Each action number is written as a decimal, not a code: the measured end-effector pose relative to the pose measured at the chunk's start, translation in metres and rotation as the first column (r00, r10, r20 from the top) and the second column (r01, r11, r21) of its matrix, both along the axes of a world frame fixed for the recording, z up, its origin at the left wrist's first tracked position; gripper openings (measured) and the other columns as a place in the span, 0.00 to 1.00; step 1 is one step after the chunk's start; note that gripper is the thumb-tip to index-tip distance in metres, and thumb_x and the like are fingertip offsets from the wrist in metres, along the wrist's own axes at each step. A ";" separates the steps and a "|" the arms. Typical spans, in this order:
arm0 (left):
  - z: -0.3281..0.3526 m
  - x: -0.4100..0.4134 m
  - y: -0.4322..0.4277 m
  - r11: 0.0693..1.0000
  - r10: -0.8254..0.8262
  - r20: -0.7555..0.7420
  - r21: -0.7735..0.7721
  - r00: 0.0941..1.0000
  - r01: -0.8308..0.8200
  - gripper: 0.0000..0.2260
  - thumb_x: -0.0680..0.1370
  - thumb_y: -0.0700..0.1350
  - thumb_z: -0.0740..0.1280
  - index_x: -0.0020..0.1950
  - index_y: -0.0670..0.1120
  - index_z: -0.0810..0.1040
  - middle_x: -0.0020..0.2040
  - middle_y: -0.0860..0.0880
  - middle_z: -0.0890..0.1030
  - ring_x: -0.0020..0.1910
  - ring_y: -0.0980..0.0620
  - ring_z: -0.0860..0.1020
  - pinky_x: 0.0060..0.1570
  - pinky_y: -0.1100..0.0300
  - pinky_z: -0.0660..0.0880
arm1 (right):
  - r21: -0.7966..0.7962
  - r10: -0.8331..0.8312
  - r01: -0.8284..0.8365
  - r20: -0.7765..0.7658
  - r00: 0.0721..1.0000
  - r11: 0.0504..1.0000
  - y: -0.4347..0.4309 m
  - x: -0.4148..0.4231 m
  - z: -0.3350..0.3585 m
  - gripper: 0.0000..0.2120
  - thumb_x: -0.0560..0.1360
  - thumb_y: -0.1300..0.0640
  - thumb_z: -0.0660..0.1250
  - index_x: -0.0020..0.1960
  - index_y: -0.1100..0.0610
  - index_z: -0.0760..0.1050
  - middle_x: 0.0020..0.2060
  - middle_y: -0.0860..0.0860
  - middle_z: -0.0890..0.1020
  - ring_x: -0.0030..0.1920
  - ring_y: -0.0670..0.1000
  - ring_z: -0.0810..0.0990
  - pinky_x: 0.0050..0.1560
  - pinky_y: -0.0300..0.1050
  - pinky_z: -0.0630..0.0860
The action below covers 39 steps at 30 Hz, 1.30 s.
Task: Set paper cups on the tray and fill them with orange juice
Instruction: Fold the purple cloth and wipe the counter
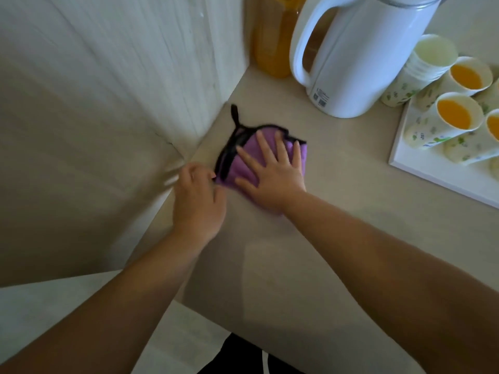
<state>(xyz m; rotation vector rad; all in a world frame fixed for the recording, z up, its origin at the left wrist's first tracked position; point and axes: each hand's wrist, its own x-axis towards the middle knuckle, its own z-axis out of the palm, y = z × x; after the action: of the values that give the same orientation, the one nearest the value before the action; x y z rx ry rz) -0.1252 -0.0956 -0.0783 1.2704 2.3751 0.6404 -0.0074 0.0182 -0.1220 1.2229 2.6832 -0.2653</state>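
Note:
A white tray (421,171) at the right edge carries several flower-printed paper cups (442,122) filled with orange juice. A stack of empty cups (421,68) stands beside the tray's far corner. An orange juice bottle (272,41) stands at the back behind a white jug. On the beige counter lies a purple cloth (237,168) with black trim. My right hand (272,168) presses flat on the cloth with fingers spread. My left hand (197,195) pinches the cloth's left edge.
A tall white jug (359,49) with a big handle stands between the bottle and the cups. The counter (310,238) ends at a wall on the left and at a near edge below my arms.

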 end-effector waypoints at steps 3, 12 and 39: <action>0.002 0.007 -0.009 0.996 -0.042 -0.058 -0.079 0.997 0.037 0.18 0.78 0.43 0.63 0.67 0.39 0.70 0.69 0.39 0.65 0.67 0.39 0.63 0.66 0.52 0.60 | 0.028 -0.037 0.036 0.030 0.999 0.999 -0.008 0.049 0.004 0.35 0.70 0.28 0.35 0.75 0.36 0.42 0.77 0.50 0.41 0.76 0.58 0.38 0.72 0.63 0.36; -0.003 0.024 -0.018 0.999 0.002 0.027 -0.038 1.000 -0.001 0.22 0.80 0.47 0.60 0.74 0.44 0.63 0.73 0.43 0.61 0.71 0.43 0.60 0.69 0.52 0.58 | -0.068 -0.185 0.187 0.028 0.982 0.980 0.002 -0.031 0.005 0.36 0.72 0.27 0.42 0.76 0.40 0.39 0.77 0.52 0.37 0.75 0.63 0.35 0.69 0.70 0.33; -0.012 0.243 -0.030 0.771 -0.609 -0.116 -0.319 0.785 0.551 0.25 0.79 0.58 0.52 0.73 0.49 0.63 0.75 0.44 0.60 0.72 0.42 0.58 0.69 0.47 0.59 | 0.013 -0.561 0.562 0.097 0.822 0.827 -0.034 0.341 0.009 0.34 0.71 0.26 0.42 0.75 0.35 0.42 0.77 0.45 0.39 0.76 0.54 0.37 0.72 0.65 0.37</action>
<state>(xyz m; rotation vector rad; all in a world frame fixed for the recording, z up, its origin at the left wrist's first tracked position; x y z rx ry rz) 0.1177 -0.1253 -0.0906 1.8928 1.9383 -0.0196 0.3340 -0.0157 -0.1132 1.9481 2.1648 -0.2919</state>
